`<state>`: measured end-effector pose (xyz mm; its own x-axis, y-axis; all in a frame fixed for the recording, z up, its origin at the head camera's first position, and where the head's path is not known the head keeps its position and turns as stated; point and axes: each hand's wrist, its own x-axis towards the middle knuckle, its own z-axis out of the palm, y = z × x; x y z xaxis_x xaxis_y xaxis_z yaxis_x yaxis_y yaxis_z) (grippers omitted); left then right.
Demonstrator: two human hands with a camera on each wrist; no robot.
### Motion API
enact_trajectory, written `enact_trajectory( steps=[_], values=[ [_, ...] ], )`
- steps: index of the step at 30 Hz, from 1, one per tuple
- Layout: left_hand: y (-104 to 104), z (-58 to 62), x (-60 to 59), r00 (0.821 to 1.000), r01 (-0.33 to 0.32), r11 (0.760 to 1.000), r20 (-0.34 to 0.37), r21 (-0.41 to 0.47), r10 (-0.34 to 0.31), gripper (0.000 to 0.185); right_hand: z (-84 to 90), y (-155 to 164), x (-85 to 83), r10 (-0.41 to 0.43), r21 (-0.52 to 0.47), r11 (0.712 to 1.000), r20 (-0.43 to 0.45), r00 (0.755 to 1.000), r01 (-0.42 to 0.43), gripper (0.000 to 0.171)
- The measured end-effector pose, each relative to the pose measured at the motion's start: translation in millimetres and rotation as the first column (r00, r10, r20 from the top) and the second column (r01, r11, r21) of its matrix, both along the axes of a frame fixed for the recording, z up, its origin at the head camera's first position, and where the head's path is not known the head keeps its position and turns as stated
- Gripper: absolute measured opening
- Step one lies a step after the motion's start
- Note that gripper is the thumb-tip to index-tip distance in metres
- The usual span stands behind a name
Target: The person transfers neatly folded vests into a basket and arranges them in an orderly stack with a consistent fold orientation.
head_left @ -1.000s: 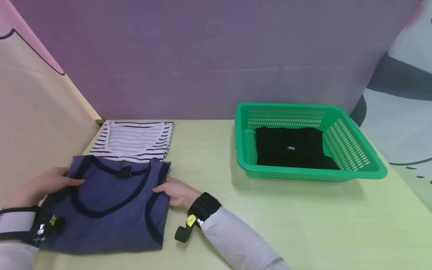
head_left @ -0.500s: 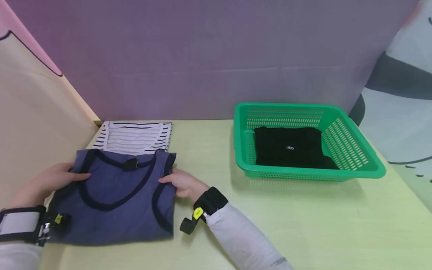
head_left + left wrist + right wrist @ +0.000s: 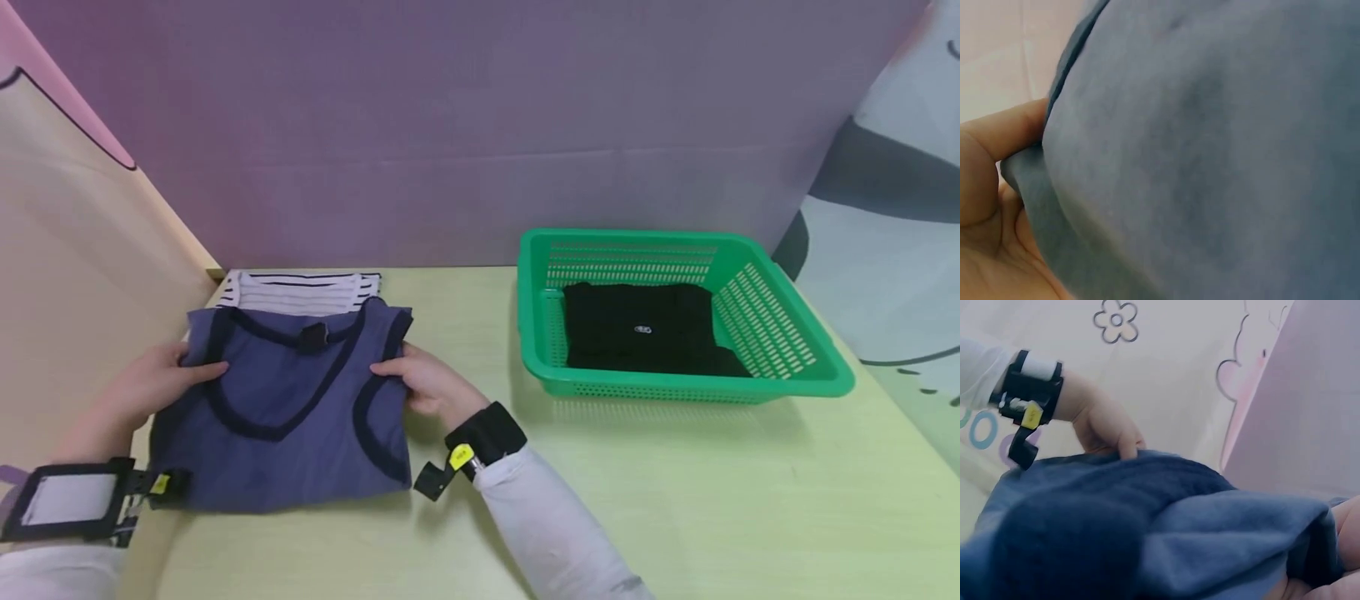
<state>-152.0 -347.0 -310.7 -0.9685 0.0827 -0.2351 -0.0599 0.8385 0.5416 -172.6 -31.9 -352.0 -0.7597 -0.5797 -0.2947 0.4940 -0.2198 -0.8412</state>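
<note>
A folded blue tank top (image 3: 288, 417) with dark trim is held off the table at the left, its far edge over a striped shirt (image 3: 300, 292). My left hand (image 3: 161, 379) grips its left side with the thumb on top; the blue cloth (image 3: 1210, 156) fills the left wrist view beside the thumb (image 3: 1004, 128). My right hand (image 3: 423, 383) grips the right side with fingers under the cloth. In the right wrist view the blue cloth (image 3: 1147, 531) lies in front and the left hand (image 3: 1107, 428) pinches its far edge.
A green plastic basket (image 3: 780, 333) stands at the right with a folded black garment (image 3: 645, 329) inside. A purple wall closes the back, a beige panel (image 3: 82, 275) the left. The pale green table (image 3: 675, 492) stretches in front of the basket.
Both hands have lifted the blue tank top and carried it away from me and slightly right, so it now covers more of the striped shirt.
</note>
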Motion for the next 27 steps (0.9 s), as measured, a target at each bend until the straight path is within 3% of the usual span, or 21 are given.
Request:
enact_trajectory(
  steps=[5, 10, 17, 23, 27],
  values=[
    [9, 2.8, -0.1, 0.998, -0.059, 0.997, -0.008, 0.051, 0.059, 0.07, 10.3, 8, -0.7, 0.009, -0.031, 0.999, -0.053, 0.999, -0.011, 0.048],
    [19, 2.8, -1.8, 0.991, -0.109, 0.99, -0.063, 0.092, 0.115, 0.072, 18.9, 14, 0.6, -0.007, -0.056, 0.998, -0.087, 0.996, 0.002, 0.047],
    [35, 1.7, -4.2, 0.975, -0.181, 0.961, -0.094, 0.207, 0.204, 0.072, 28.5, 20, 1.7, -0.041, -0.044, 0.998, -0.116, 0.992, 0.036, 0.049],
    [53, -0.4, -13.8, 0.934, -0.231, 0.937, -0.212, 0.263, 0.289, 0.055, 33.6, 26, 0.0, -0.074, -0.044, 0.997, -0.142, 0.987, 0.069, 0.054],
    [63, -5.7, -16.6, 0.895, -0.288, 0.898, -0.241, 0.332, 0.376, 0.052, 37.8, 28, 2.2, -0.077, -0.047, 0.996, -0.154, 0.985, 0.07, 0.056]
  ],
)
